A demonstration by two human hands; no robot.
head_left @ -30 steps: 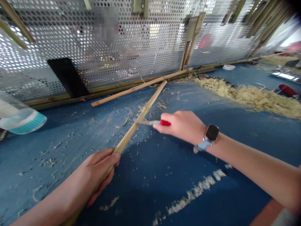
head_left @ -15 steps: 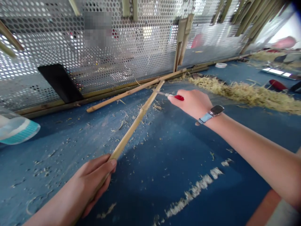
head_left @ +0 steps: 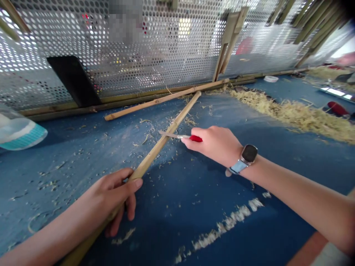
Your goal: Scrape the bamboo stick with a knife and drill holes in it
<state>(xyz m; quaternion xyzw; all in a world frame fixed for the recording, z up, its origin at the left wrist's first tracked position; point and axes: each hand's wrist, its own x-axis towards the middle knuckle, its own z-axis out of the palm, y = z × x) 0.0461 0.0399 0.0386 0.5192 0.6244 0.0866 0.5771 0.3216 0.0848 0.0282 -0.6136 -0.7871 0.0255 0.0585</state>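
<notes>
My left hand (head_left: 118, 197) is wrapped round a long bamboo stick (head_left: 151, 156), thumb on top and lower fingers somewhat loose. The stick slants away from me, its far end near the back of the blue table. In my right hand (head_left: 212, 142), which wears a watch (head_left: 249, 153), is a knife (head_left: 172, 135) with a red handle. Its blade lies across the stick just on my side of a node, and the fist hides most of the handle.
Another bamboo stick (head_left: 155, 101) lies behind, near a perforated metal panel (head_left: 166, 51). A black phone-like slab (head_left: 73, 81) leans there. Pale shavings (head_left: 294, 114) are heaped at the right; a clear container with a teal band (head_left: 23, 135) stands left. Scraps dot the blue table (head_left: 222, 192).
The knife in my right hand has moved along the stick toward me, from near its far end to just past the node. My left fingers have loosened a little. The view has shifted slightly.
</notes>
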